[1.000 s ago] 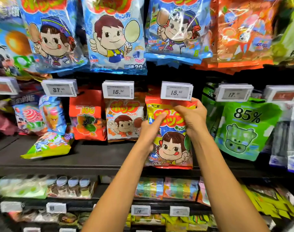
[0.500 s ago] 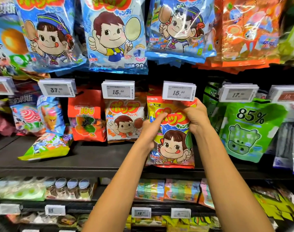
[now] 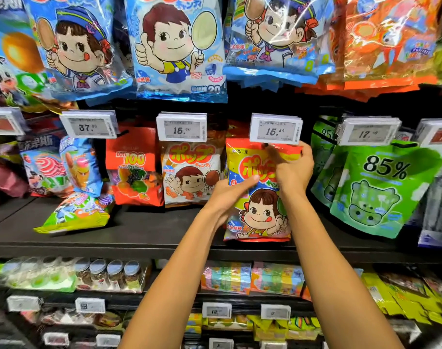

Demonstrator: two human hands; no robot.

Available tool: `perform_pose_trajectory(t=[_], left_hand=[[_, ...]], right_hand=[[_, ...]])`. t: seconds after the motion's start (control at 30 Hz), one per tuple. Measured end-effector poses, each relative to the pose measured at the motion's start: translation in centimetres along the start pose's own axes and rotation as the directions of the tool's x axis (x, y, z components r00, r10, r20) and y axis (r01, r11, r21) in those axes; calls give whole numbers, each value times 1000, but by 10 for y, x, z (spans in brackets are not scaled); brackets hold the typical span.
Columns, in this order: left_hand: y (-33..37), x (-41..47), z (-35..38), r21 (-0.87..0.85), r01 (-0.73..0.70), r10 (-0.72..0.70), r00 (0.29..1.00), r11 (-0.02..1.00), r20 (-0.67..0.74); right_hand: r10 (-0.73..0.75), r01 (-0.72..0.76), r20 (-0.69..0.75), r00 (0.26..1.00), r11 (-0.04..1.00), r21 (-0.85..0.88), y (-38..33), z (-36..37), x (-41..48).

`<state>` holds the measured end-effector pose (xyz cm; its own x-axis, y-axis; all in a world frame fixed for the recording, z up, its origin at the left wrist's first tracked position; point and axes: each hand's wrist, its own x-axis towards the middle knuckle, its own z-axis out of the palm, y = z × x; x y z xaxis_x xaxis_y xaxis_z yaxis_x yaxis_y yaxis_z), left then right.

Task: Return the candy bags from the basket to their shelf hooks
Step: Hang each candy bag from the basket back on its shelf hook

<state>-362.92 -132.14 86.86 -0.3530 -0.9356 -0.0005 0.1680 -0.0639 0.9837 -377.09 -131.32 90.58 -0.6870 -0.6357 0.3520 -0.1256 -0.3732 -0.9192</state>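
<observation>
A red and yellow candy bag (image 3: 260,215) with a cartoon girl hangs upright just under the 15.80 price tag (image 3: 275,128). My right hand (image 3: 294,170) grips the bag's top right corner, one blurred finger stretched toward the dark hook tip (image 3: 266,144) below the tag. My left hand (image 3: 227,192) lies flat against the bag's left side at mid height, fingers extended and not closed around it. The bag's bottom edge hovers just above the dark shelf board (image 3: 144,230). The basket is out of view.
A white candy bag (image 3: 189,177) hangs to the left and green 85% bags (image 3: 381,187) to the right. Large blue bags (image 3: 179,46) hang close overhead. A colourful bag (image 3: 76,215) lies flat on the shelf board. Jars (image 3: 109,273) and packets fill the lower shelves.
My left hand has let go of the bag's upper part and slid down to its left side. My right hand stays at the top by the tag. The view has shifted slightly.
</observation>
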Motion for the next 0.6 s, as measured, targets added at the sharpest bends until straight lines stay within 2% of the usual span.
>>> perform_pose_trajectory(t=[0.07, 0.13, 0.2, 0.3, 0.4, 0.6], left_hand=[[-12, -5, -7, -8, -52, 52, 998, 999, -32], [-24, -10, -13, 11, -103, 104, 987, 995, -124], [-35, -13, -17, 153, -162, 194, 955, 975, -223], [-44, -17, -18, 458, -206, 361, 889, 865, -282], [-48, -17, -11, 486, -178, 357, 883, 856, -305], [-52, -10, -8, 457, -155, 293, 923, 876, -249]], right_hand=[[-52, 52, -8, 999, 998, -28, 5, -6, -4], [-92, 92, 0, 996, 995, -34, 13, -12, -10], [-131, 131, -12, 991, 991, -26, 22, -18, -21], [-111, 107, -63, 992, 991, -76, 40, -25, -38], [-21, 18, -33, 999, 996, -84, 59, -30, -53], [-31, 32, 7, 999, 984, -173, 71, -41, -56]])
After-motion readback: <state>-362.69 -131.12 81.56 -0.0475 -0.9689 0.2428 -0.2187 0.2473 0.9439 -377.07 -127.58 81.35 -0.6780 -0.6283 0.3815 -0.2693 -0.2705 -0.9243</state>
